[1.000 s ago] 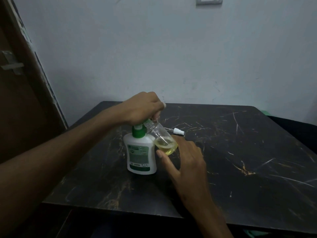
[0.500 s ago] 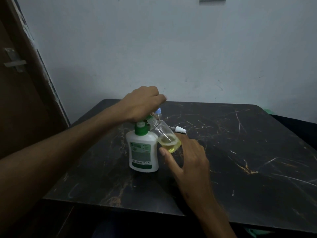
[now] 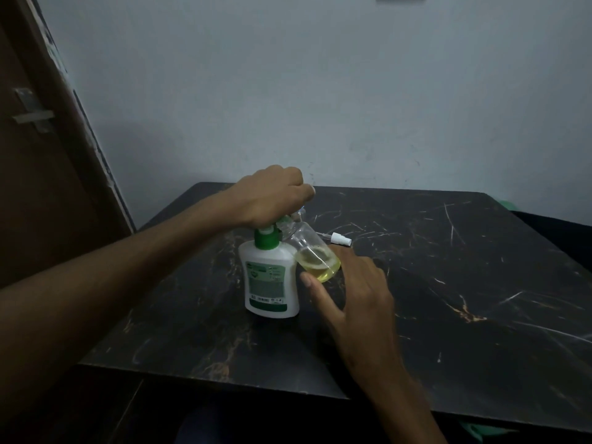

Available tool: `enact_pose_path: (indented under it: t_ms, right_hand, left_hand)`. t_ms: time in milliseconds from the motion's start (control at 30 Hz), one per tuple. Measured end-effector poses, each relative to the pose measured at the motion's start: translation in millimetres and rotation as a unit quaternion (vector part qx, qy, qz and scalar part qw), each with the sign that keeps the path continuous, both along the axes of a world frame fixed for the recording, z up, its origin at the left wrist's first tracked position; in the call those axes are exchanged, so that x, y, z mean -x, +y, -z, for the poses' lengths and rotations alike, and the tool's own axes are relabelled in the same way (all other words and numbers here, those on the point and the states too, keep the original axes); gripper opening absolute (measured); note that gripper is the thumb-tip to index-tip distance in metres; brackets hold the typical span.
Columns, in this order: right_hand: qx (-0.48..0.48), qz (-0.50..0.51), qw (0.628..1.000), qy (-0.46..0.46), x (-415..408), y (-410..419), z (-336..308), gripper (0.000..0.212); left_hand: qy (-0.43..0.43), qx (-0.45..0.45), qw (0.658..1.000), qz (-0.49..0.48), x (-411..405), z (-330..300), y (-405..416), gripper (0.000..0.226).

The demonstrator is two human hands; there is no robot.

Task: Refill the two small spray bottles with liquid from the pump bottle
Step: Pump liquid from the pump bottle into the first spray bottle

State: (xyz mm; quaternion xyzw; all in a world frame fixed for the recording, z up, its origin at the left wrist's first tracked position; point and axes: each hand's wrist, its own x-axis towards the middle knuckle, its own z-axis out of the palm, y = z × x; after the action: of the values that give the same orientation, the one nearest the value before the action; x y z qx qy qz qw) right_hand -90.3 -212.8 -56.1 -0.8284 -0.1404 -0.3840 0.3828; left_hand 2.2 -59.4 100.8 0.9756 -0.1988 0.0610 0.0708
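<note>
A white pump bottle (image 3: 269, 280) with a green collar and green label stands upright on the black table (image 3: 448, 283). My left hand (image 3: 272, 200) is curled over its pump head, hiding the nozzle. My right hand (image 3: 349, 283) holds a small clear spray bottle (image 3: 315, 256) tilted, its open neck up under the pump and yellow liquid pooled at its bottom. The thumb and fingers wrap its lower end. A white spray cap (image 3: 340, 238) with a thin tube lies on the table just behind. A second small bottle is mostly hidden behind my left hand.
The table has a dark marble-pattern top with pale scratches; its front edge runs near my body. A grey wall stands behind it. A brown door (image 3: 38, 174) with a metal latch is at the left. Something green (image 3: 507, 205) shows past the table's far right corner.
Both hands and the bottles hold nearly the same pose. The view has shifted slightly, and the liquid level in the small bottle looks about the same.
</note>
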Motion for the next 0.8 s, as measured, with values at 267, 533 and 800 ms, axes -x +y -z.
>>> enact_pose_path:
  t_ms: [267, 533, 800]
  right_hand:
    - [-0.001, -0.001, 1.0, -0.008, -0.6, -0.4, 0.3, 0.04]
    - [-0.004, -0.001, 1.0, -0.012, 0.0, -0.1, 1.4, 0.04]
    - [0.001, -0.003, 1.0, -0.012, -0.7, -0.4, 0.5, 0.039]
  left_hand:
    - [-0.013, -0.007, 1.0, 0.003, -1.7, -2.5, -1.8, 0.035]
    - [-0.023, -0.044, 0.999, 0.007, 2.8, -4.5, -2.5, 0.038]
    - [-0.017, -0.035, 0.999, 0.002, 3.3, -0.9, -0.8, 0.03]
